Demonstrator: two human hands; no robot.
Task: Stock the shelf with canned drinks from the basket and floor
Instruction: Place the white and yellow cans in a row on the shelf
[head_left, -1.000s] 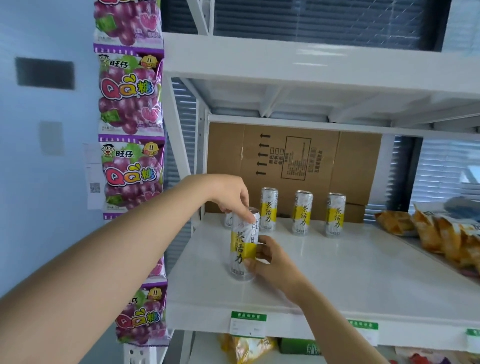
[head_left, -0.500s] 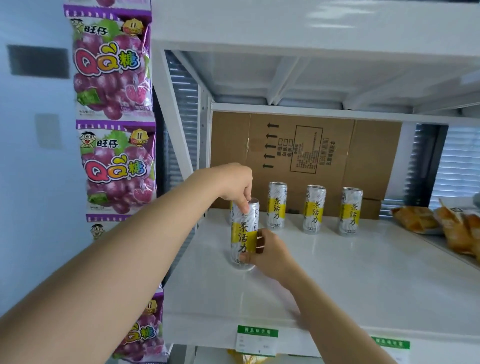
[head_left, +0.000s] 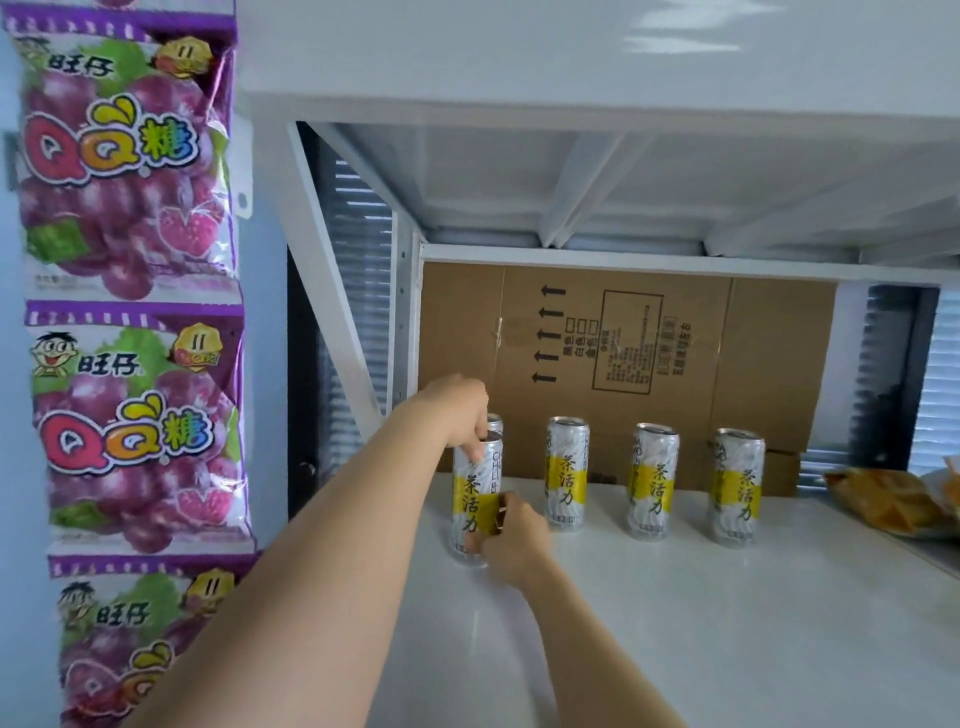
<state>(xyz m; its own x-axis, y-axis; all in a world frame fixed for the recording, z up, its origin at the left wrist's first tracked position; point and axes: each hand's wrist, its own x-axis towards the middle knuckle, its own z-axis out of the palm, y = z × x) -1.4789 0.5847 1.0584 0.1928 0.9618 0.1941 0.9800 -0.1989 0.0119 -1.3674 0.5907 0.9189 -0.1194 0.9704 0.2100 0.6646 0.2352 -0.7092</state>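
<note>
Spanning the view from 3 to 9 o'clock, the white shelf carries everything that matters here, with a flattened cardboard sheet standing against its back. A strip of purple candy bags hangs at 9 o'clock, outside the frame post, and orange snack bags lie at 3 o'clock.

Three cans stand upright and evenly spaced along the back. A fourth can at the left end of that line shows only its rim.

The front can stands just ahead of that hidden one, toward 6 o'clock, with its long axis upright from 12 to 6. Its base appears to rest on the shelf. It is slim and silver-white, with a yellow band, black characters and an unopened top.

The left hand comes down from 12 o'clock, its fingertips pinching the rim. The right hand closes round the lower body from 4 o'clock. Both hands are clamped on this one can. The right is nearer the base, so I judge it steers any slide or turn while the left steadies the top.
</note>
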